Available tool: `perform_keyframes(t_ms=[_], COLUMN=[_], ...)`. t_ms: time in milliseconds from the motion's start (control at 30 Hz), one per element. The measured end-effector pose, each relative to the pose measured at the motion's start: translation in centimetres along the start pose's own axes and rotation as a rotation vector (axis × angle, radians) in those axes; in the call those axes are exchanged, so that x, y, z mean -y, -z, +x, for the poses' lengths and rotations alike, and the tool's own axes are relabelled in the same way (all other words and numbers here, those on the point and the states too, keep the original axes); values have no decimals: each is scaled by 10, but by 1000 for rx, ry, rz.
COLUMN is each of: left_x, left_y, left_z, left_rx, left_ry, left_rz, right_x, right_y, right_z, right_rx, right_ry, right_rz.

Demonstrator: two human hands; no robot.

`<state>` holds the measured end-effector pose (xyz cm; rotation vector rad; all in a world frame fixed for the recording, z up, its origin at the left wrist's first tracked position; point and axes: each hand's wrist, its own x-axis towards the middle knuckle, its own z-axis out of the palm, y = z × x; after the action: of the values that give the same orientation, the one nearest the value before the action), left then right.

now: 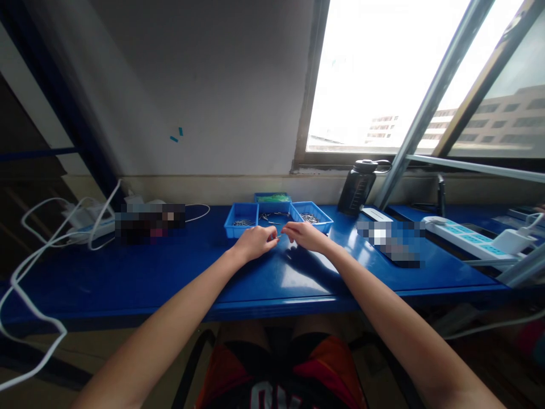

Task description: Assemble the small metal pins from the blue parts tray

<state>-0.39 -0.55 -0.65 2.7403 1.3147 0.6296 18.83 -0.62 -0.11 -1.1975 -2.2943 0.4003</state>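
My left hand [256, 242] is over the blue table, with its thumb and fingers bent together in a pinch. Facing it, fingertips close by, my right hand [304, 236] is also pinched. Whatever lies between the fingers is too small to make out. Just beyond my left hand stands a blue tray [232, 232] with small thin metal pieces [242, 222]. A second blue tray [327, 225], beyond my right hand, contains more small metal parts [310, 217]. Further back, a third blue tray [276, 207] holds green items [272, 197]. Dark metal pieces [266, 217] lie between the trays.
A black bottle [356, 188] stands at the back right by the window. A white power strip [464, 237] lies at the right, and white cables [32, 301] loop at the left. Blurred-out objects lie on both sides. The table's front edge [281, 307] runs before my lap.
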Motion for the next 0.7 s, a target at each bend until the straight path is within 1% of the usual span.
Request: perform_keyframes(t_ms=[67, 167, 233, 400, 567, 700], left_x=[2, 2, 1, -1, -1, -2], left_y=[-1, -3, -3, 0, 4, 6], left_z=[0, 0, 0, 1, 0, -1], left_rx=[12, 15, 14, 10, 10, 9], left_ry=[-3, -19, -25, -8, 39, 44], left_rz=[17, 20, 11, -12, 2, 11], right_x=[2, 4, 5, 2, -5, -8], right_y=[0, -2, -4, -2, 1, -1], right_z=[0, 0, -1, -1, 0, 1], right_rx=[14, 77, 96, 92, 61, 58], right_ry=[14, 50, 62, 35, -7, -17], right_rz=[2, 9, 28, 53, -8, -14])
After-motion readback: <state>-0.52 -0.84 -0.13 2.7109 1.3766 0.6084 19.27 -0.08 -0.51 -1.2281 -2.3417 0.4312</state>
